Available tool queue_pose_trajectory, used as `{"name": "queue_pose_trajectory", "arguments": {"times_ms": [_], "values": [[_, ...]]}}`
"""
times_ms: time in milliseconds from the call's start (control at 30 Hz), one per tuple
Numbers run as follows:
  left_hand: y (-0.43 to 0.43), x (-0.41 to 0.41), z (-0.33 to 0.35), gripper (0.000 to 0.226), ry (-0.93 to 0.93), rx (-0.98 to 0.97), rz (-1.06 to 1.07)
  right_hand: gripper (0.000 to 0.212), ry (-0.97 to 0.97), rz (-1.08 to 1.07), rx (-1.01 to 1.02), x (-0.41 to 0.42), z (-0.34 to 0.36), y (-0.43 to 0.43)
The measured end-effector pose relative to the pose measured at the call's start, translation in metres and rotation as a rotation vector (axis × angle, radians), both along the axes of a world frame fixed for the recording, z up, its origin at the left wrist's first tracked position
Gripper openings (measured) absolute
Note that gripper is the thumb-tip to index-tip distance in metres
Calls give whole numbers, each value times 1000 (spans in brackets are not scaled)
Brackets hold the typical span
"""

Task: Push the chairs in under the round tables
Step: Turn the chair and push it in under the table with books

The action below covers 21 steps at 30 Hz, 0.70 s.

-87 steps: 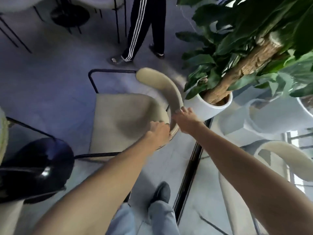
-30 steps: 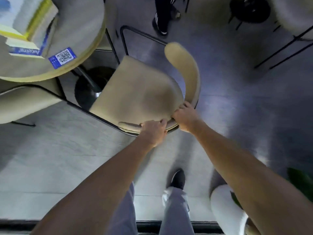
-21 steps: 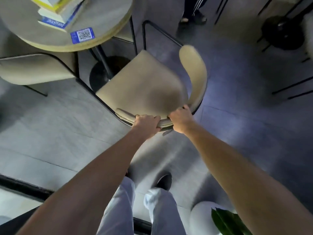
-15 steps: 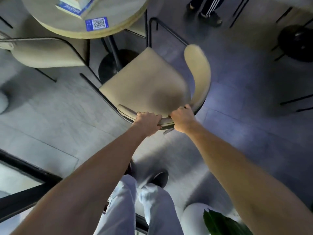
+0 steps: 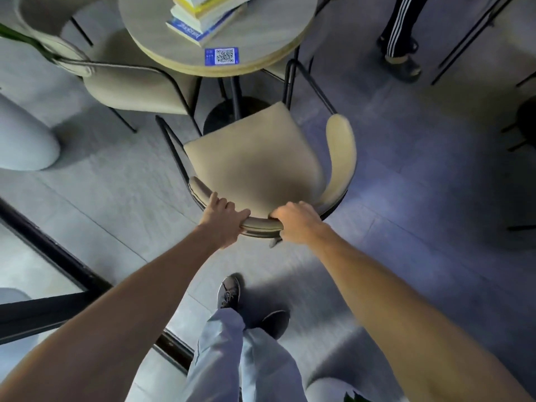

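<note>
A beige chair (image 5: 255,163) with a black metal frame and a curved backrest stands in the middle of the head view. My left hand (image 5: 224,217) and my right hand (image 5: 295,220) both grip the near part of that backrest. The seat's far corner points at the round table (image 5: 261,39), whose black pedestal base (image 5: 229,111) sits just beyond the seat. The seat's front edge lies near the table's rim, not under the top.
A stack of books (image 5: 203,15) and a blue QR sticker (image 5: 222,56) are on the table. A second beige chair (image 5: 127,88) stands at its left. A standing person's legs (image 5: 401,33) are at top right. White planters sit at left (image 5: 23,134) and bottom right (image 5: 327,390). A black floor rail (image 5: 58,259) runs at left.
With both hands on the backrest, the chair has swung round from beside the potted plant toward the round table, and the table now sits straight ahead and closer to the seat.
</note>
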<state>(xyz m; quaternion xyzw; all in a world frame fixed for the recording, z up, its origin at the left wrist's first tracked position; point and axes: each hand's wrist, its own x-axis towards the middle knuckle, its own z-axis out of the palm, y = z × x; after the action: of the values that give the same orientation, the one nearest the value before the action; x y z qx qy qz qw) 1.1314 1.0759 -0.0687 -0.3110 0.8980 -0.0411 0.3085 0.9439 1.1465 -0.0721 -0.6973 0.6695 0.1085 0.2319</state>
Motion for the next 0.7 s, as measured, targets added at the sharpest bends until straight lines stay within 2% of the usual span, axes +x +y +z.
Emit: {"name": "queue_pose_trajectory", "arguments": {"times_ms": [67, 233, 333, 433, 700], "values": [[-4, 8, 0, 36, 1, -33, 34, 22, 16, 23, 17, -7, 6, -6], [-3, 2, 0, 40, -64, -3, 146, 38, 240, 54, 98, -46, 1, -10], [12, -13, -6, 41, 22, 76, 163, 40, 240, 26, 58, -49, -6, -6], [16, -21, -8, 52, 123, 184, 165, 49, 220, -25, 48, -46, -7, -4], [13, -8, -15, 59, 190, 182, 85, 39, 239, -89, 93, -34, -6, 8]]}}
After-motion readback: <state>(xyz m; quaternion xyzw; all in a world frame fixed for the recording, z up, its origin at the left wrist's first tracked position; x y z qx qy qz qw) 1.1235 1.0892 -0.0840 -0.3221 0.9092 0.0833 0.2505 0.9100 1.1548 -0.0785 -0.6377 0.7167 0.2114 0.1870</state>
